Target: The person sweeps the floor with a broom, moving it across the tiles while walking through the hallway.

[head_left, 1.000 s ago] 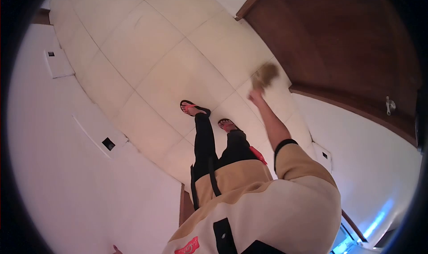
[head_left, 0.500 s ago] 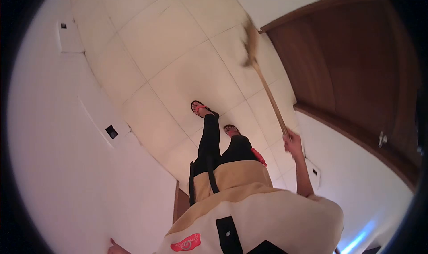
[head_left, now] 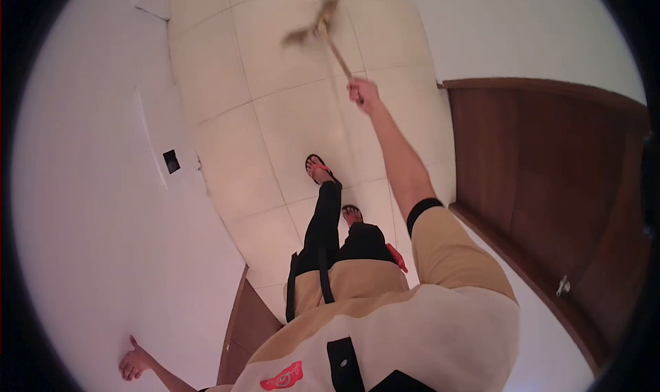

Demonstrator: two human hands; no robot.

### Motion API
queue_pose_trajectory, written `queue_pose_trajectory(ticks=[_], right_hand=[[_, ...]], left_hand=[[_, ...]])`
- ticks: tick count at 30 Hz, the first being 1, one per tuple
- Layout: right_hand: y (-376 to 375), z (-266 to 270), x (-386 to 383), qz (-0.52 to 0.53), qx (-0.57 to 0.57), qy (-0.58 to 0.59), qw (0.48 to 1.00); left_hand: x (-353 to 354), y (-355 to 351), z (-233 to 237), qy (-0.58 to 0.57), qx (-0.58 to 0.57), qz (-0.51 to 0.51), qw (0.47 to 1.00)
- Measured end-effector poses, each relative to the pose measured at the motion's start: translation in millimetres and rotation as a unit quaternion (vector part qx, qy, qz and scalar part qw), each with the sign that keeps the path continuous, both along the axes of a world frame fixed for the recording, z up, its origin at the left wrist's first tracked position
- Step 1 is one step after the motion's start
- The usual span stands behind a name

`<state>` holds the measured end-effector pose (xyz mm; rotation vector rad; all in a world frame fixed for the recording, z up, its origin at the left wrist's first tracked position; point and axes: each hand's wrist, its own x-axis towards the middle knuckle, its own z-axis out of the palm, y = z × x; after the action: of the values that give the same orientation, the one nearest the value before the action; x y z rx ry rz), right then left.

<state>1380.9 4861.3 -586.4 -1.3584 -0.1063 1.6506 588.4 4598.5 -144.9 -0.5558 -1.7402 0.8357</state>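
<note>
Shows right hand (head_left: 362, 93) clenched on thin wooden handle of straw-bristled broom (head_left: 331, 45). Shows left hand (head_left: 135, 361) splayed open near white wall (head_left: 89, 241).

Broom (head_left: 333, 50) is motion-blurred at head end (bristles indistinct); forearm (head_left: 168, 384) behind left hand (head_left: 135, 362) cut off at btm edge.

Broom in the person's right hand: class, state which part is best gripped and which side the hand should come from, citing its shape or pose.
Grip the broom by its thin straight handle, at the end away from the bristle head, where the right hand holds it. Come from the body's side, since the slim stick slants away toward the floor.
</note>
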Motion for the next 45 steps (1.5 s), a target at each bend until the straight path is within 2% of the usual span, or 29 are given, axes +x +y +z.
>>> queue_pose_trajectory(ticks=[2, 4, 6, 8, 9, 12, 13, 15, 18, 19, 20, 21, 23, 24, 25, 26, 27, 28, 30, 33, 35, 36, 37, 38, 39, 41, 42, 44, 45], right_hand=[[39, 63, -2, -0.025, 0.075, 0.004, 0.997], [7, 113, 4, -0.003, 0.085, -0.069, 0.994], [-58, 149, 7, 0.02, 0.023, -0.183, 0.983], [-131, 194, 6, 0.05, -0.049, -0.232, 0.97], [-166, 212, 6, 0.06, -0.081, -0.22, 0.97], [-227, 251, -17, 0.008, -0.193, -0.16, 0.968], [-238, 245, -24, -0.014, -0.208, -0.116, 0.971], [-241, 212, -33, 0.016, -0.215, -0.074, 0.974], [-201, 113, -52, 0.048, -0.168, -0.011, 0.985], [-169, 75, -59, 0.042, -0.144, 0.041, 0.988], [-123, 42, -70, 0.055, -0.154, 0.02, 0.986], [-72, 21, -77, 0.094, -0.05, 0.06, 0.993], [43, -12, -85, 0.062, -0.074, 0.106, 0.99], [90, -15, -81, 0.096, -0.064, 0.071, 0.991], [128, -34, -69, 0.187, 0.057, -0.053, 0.979], [162, 20, -92, 0.201, 0.066, -0.178, 0.961], [183, 69, -103, 0.169, 0.109, -0.169, 0.965], [193, 98, -107, 0.138, 0.154, -0.16, 0.965], [182, 105, -96, 0.136, 0.163, -0.205, 0.956], [179, 131, -67, 0.161, 0.134, -0.31, 0.927], [169, 157, -52, 0.195, 0.172, -0.312, 0.914], [152, 163, -51, 0.184, 0.158, -0.313, 0.918], [124, 164, -49, 0.175, 0.139, -0.315, 0.923], [99, 159, -48, 0.193, 0.129, -0.334, 0.914], [73, 161, -48, 0.216, 0.122, -0.352, 0.903], [14, 204, -67, 0.28, 0.069, -0.278, 0.917], [-12, 217, -70, 0.262, 0.036, -0.246, 0.932], [-58, 259, -70, 0.355, -0.024, -0.245, 0.902], [-65, 269, -64, 0.417, -0.047, -0.234, 0.877]], left_hand=[[0, 5, 4, 0.02, -0.01, -0.03, 0.999], [11, 8, 6, 0.032, -0.03, -0.023, 0.999], [8, 7, 2, 0.031, -0.04, 0.001, 0.999], [-7, 6, -1, 0.024, -0.043, 0.041, 0.998], [-6, 7, 1, -0.026, 0.002, -0.033, 0.999], [-7, 7, -1, -0.04, 0.016, -0.045, 0.998], [-8, 7, -2, -0.041, 0.021, -0.051, 0.998], [-11, 5, -4, -0.042, 0.031, -0.066, 0.996], [-20, 0, -8, -0.056, -0.004, 0.024, 0.998], [-17, -1, -10, -0.06, 0.003, 0.005, 0.998], [-14, 0, -9, -0.063, 0.01, -0.016, 0.998], [-14, 2, -9, -0.067, 0.015, -0.039, 0.997], [-21, 0, -9, -0.067, 0.026, -0.044, 0.996], [-22, -2, -10, -0.067, 0.03, -0.047, 0.996], [-15, -2, -10, -0.071, 0.035, -0.069, 0.994], [-7, 4, -9, -0.074, 0.04, -0.093, 0.992], [-5, 9, -8, -0.078, 0.047, -0.117, 0.989], [-11, 8, -9, -0.085, 0.048, -0.088, 0.991], [-25, -4, -12, -0.106, 0.051, -0.025, 0.993], [-22, -3, -8, -0.147, 0.069, -0.025, 0.986], [-15, 14, -11, -0.059, 0.084, 0.059, 0.993], [12, 40, 3, -0.09, 0.086, -0.098, 0.987], [34, 65, 23, -0.12, 0.08, -0.252, 0.957], [44, 88, 36, -0.126, 0.065, -0.323, 0.936], [46, 111, 45, -0.108, 0.059, -0.349, 0.929], [25, 154, 50, -0.021, 0.053, -0.325, 0.944], [7, 169, 52, 0.06, 0.047, -0.277, 0.958], [-13, 178, 57, 0.129, 0.03, -0.186, 0.974], [-15, 175, 59, -0.189, 0.134, -0.152, 0.961]])
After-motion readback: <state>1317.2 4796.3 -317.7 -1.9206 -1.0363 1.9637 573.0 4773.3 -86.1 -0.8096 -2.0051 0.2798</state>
